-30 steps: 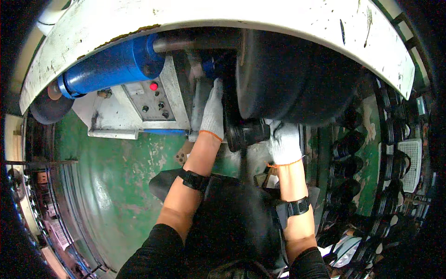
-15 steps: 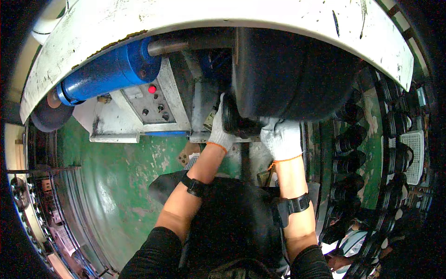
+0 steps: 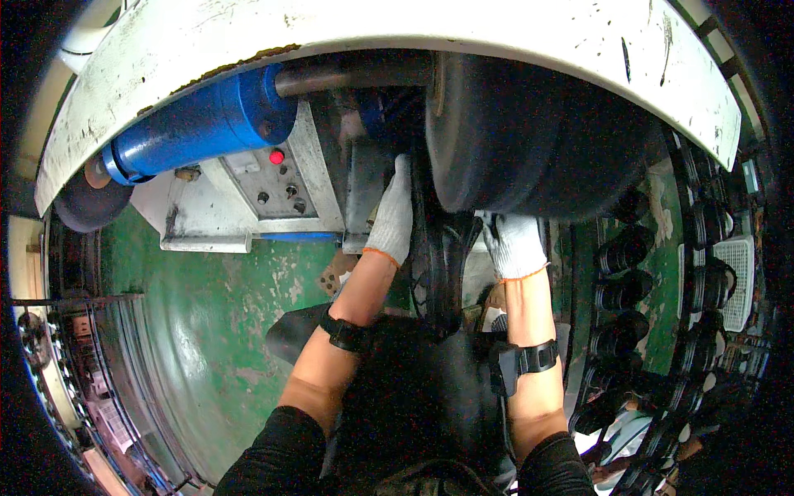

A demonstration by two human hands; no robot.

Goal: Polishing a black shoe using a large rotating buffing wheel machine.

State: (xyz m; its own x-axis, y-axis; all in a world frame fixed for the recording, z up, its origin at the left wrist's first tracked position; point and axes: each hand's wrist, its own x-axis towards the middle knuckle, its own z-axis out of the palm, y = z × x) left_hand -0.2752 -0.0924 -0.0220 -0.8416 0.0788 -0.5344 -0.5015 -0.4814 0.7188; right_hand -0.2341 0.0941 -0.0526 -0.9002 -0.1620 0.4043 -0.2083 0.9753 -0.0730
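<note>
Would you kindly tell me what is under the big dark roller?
At the lower edge of the roller show the gloved right hand and, toward the left, a black shoe; whatever lies directly beneath is covered.

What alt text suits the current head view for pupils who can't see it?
A white-gloved left hand lies along a black shoe by a large dark roller; the gloved right hand is to the shoe's right, partly hidden. A white hood arches above, a blue cylinder and control panel are at left, and dark shoes line the right.
</note>
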